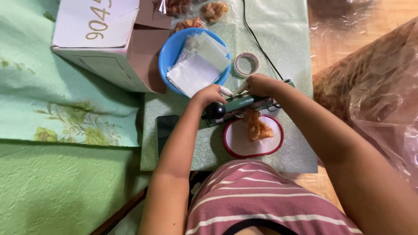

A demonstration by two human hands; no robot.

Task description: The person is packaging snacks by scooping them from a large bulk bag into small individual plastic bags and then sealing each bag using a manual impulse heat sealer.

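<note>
- The person's left hand (210,94) is pressing down on the left end of the sealer (237,105), a dark green bar-type heat sealer; fingers are curled together, resting on top of the bar, just above its round black knob (215,110).
- The right hand (260,84) is lying on the bar's middle-to-right part, fingers bunched and pushing down; whether it is pinching anything beneath, I cannot tell.
- Both index fingertips are wearing pale wraps and pointing toward each other, nearly touching.
- The sealer is lying across the surface (183,130), which is covered by a green patterned cloth, directly ahead of the person's body.
- A clear bag (256,127) of orange-brown fried snacks is hanging out from under the sealer's near edge, its mouth under the bar, its body resting on the tray (244,148).
- The tray is white, oval, red-rimmed, sitting just near-side of the sealer, touching it.
- A blue bowl (167,54) is sitting beyond the left hand, holding a stack of empty clear bags.
- A tape roll (246,64) is lying just right of the bowl, near the right hand.
- A black cord (257,41) is running from the sealer toward the far edge.
- A white cardboard box (98,39) is standing left of the bowl.
- Filled snack bags (196,11) are lying beyond the bowl.
</note>
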